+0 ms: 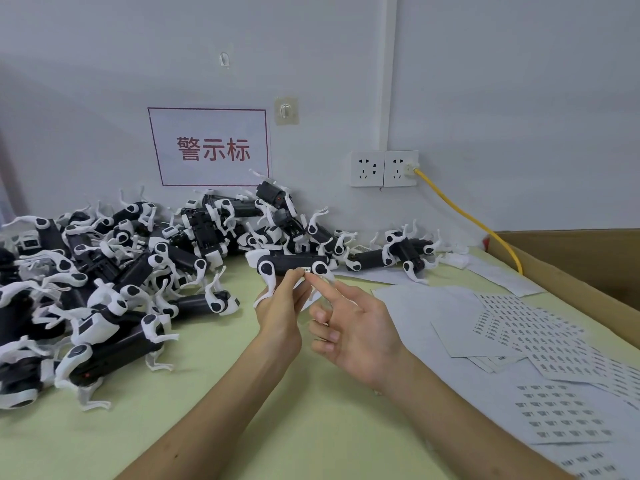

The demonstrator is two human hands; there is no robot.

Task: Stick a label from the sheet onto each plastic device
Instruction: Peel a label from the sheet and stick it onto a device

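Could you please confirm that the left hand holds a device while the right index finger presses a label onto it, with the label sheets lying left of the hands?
No: the head view shows the label sheets lying right of the hands. Otherwise correct: the left hand holds the device while the right hand presses the label onto it with its index finger.
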